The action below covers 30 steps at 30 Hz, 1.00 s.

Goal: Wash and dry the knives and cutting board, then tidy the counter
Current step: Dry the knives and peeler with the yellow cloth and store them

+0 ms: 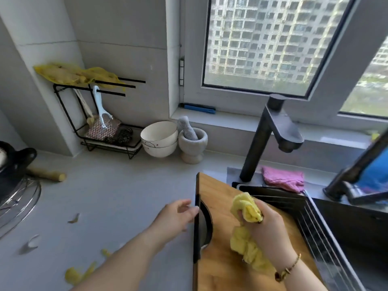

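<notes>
Drying looked like the step in hand. The wooden cutting board point(222, 259) lay flat at the near right, its right side along the left rim of the dark sink point(346, 217), probably so drips could run off that way. The right hand point(270, 225) was curled tight round a bunched yellow cloth point(247, 208) and held it down on the board's face, a grip suited to rubbing. The left hand point(174, 215) reached in from the counter point(117, 196) with fingers fairly straight, their tips against the board's black left edge point(196, 227), seemingly to brace it against sliding; whether it truly gripped the edge I could not tell. No knives were in view. Yellow scraps point(73, 274) lay near left on the counter, so tidying seemed not yet done.
</notes>
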### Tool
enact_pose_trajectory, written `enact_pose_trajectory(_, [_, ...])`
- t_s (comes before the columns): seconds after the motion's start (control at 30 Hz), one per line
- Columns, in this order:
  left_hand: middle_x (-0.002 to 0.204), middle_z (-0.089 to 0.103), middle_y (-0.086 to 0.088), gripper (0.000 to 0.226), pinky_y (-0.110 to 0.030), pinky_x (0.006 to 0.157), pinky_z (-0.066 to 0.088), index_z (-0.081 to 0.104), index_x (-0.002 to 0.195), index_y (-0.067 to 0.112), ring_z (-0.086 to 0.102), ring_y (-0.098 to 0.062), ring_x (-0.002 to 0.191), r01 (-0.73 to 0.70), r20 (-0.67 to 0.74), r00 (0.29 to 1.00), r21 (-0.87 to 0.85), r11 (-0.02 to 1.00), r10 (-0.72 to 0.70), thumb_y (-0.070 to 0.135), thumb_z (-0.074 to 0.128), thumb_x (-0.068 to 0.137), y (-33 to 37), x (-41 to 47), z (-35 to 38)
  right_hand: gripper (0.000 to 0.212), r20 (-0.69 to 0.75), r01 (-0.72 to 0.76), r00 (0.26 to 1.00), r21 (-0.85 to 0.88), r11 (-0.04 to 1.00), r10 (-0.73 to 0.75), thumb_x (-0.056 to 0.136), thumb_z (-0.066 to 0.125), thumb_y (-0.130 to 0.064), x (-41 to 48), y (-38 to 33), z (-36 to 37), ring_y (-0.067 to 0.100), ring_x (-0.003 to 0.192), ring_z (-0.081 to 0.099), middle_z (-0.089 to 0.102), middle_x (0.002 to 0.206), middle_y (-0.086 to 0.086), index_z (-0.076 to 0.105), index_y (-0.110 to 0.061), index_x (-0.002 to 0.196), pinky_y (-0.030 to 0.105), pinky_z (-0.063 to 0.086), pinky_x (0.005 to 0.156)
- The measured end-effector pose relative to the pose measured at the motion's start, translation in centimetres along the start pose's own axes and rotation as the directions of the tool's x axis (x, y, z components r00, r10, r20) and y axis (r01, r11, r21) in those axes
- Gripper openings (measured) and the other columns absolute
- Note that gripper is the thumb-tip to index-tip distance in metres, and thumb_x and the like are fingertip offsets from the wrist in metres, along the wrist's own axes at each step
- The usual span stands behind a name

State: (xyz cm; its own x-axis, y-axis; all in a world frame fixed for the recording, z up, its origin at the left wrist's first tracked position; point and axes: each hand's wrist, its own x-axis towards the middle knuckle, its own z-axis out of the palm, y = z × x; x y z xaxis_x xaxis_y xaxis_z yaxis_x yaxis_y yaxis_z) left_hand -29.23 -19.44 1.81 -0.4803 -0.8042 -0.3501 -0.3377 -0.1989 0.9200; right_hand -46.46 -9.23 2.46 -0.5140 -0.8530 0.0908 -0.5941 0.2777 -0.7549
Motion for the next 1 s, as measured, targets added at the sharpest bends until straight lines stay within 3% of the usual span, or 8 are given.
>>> enact_pose_trajectory(0.07, [0.106, 0.065, -0.001, 0.033, -0.031, 0.080, 0.054, 0.056, 0.117, 0.014, 0.064, -0.019, 0.096, 0.147, 0.163, 0.979, -0.128, 0.981, -0.125, 0.028, 0.062, 0.087, -1.1, -0.7, 1.8, 0.023, -0.034, -0.042, 0.999, 0.010, 0.999, 0.042, 0.082, 0.065, -0.011, -1.2, 1.4, -1.4, 0.010, 0.081, 0.057, 0.053, 0.076, -0.023, 0.059, -0.029, 0.095, 0.011, 0.043, 0.064])
enact_pose_trajectory(0.13, [0.106, 0.069, -0.006, 0.043, -0.042, 0.094, 0.049, 0.066, 0.105, 0.015, 0.064, -0.024, 0.100, 0.269, 0.229, 0.947, -0.186, 0.945, -0.224, 0.039, 0.075, 0.071, -1.6, -1.4, 3.2, 0.010, -0.045, -0.156, 0.986, 0.046, 0.987, 0.158, 0.084, 0.063, -0.017, -2.4, 3.1, -3.1, 0.019, 0.076, 0.061, 0.061, 0.074, -0.010, 0.062, -0.026, 0.080, 0.029, 0.051, 0.067])
enact_pose_trajectory(0.2, [0.102, 0.070, -0.010, 0.029, -0.040, 0.086, 0.051, 0.070, 0.090, 0.012, 0.065, -0.025, 0.091, 0.332, 0.233, 0.930, -0.208, 0.920, -0.283, 0.035, 0.072, 0.073, -1.5, -2.0, 4.0, 0.016, -0.061, -0.272, 0.958, 0.112, 0.956, 0.279, 0.085, 0.062, -0.021, -3.7, 4.7, -5.1, 0.027, 0.073, 0.061, 0.065, 0.072, 0.006, 0.063, -0.019, 0.068, 0.036, 0.050, 0.067])
enact_pose_trajectory(0.3, [0.082, 0.070, -0.008, 0.016, -0.031, 0.063, 0.049, 0.066, 0.090, 0.008, 0.064, -0.023, 0.074, 0.328, 0.234, 0.933, -0.233, 0.916, -0.274, 0.015, 0.051, 0.090, -1.2, -2.6, 4.6, 0.020, -0.105, -0.406, 0.899, 0.165, 0.899, 0.425, 0.085, 0.061, -0.022, -5.6, 7.3, -8.2, 0.027, 0.070, 0.057, 0.062, 0.070, 0.011, 0.061, -0.013, 0.067, 0.035, 0.047, 0.067])
enact_pose_trajectory(0.5, [0.091, 0.064, -0.009, 0.019, -0.035, 0.064, 0.045, 0.064, 0.095, 0.009, 0.060, -0.024, 0.082, 0.280, 0.159, 0.956, -0.236, 0.931, -0.248, 0.012, 0.045, 0.093, 0.0, -4.0, 5.4, 0.023, -0.201, -0.578, 0.762, 0.216, 0.787, 0.615, 0.085, 0.059, -0.027, -9.2, 13.0, -12.1, 0.036, 0.083, 0.060, 0.065, 0.080, 0.018, 0.062, -0.008, 0.073, 0.049, 0.050, 0.084])
enact_pose_trajectory(0.63, [0.094, 0.062, -0.010, 0.020, -0.036, 0.063, 0.044, 0.063, 0.095, 0.006, 0.058, -0.025, 0.081, 0.291, 0.127, 0.956, -0.253, 0.923, -0.266, 0.015, 0.045, 0.094, 0.5, -4.7, 6.0, 0.020, -0.119, -0.621, 0.698, 0.390, 0.680, 0.706, 0.087, 0.061, -0.021, -10.9, 14.4, -13.0, 0.032, 0.083, 0.058, 0.060, 0.075, 0.011, 0.061, -0.002, 0.089, 0.041, 0.050, 0.078])
enact_pose_trajectory(0.8, [0.062, 0.069, -0.005, 0.024, -0.034, 0.063, 0.044, 0.062, 0.083, 0.005, 0.065, -0.022, 0.061, 0.274, 0.113, 0.961, -0.257, 0.927, -0.253, 0.014, 0.042, 0.094, 1.4, -6.1, 6.7, 0.016, -0.065, -0.608, 0.727, 0.402, 0.684, 0.684, 0.088, 0.059, -0.022, -11.6, 14.3, -12.8, 0.017, 0.066, 0.054, 0.057, 0.071, 0.005, 0.057, -0.008, 0.080, 0.025, 0.040, 0.053])
enact_pose_trajectory(1.0, [0.085, 0.061, -0.011, 0.023, -0.034, 0.065, 0.044, 0.062, 0.085, 0.004, 0.057, -0.025, 0.075, 0.254, 0.054, 0.967, -0.273, 0.928, -0.249, 0.013, 0.042, 0.093, 1.7, -7.6, 6.2, 0.019, -0.026, -0.591, 0.758, 0.394, 0.704, 0.651, 0.086, 0.061, -0.019, -11.7, 14.1, -11.9, 0.023, 0.072, 0.058, 0.060, 0.074, 0.007, 0.057, -0.013, 0.069, 0.034, 0.050, 0.070])
